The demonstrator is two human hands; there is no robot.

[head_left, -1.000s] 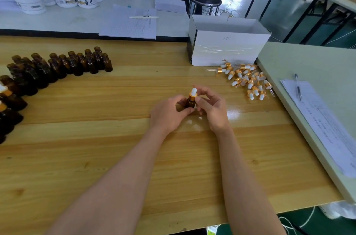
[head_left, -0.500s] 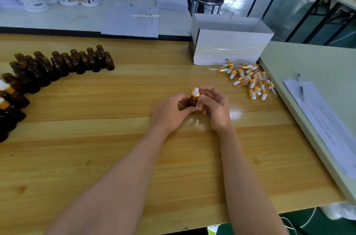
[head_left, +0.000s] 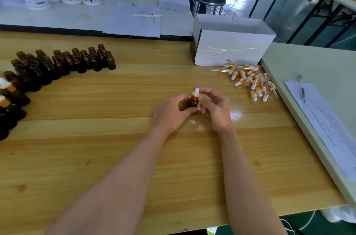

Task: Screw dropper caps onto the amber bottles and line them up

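Barely anything has moved: our left hand (head_left: 171, 113) still grips the amber bottle (head_left: 192, 102), our right hand (head_left: 215, 107) pinching its dropper cap (head_left: 195, 93). Far left of our hands, few finished bottles (head_left: 10, 89) stand and many open bottles (head_left: 63, 63) wait.

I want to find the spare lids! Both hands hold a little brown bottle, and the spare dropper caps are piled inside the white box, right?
Not inside. In the head view the spare dropper caps lie piled on the wooden table in front of the white box. The rest is right: the left hand and right hand hold the little brown bottle.
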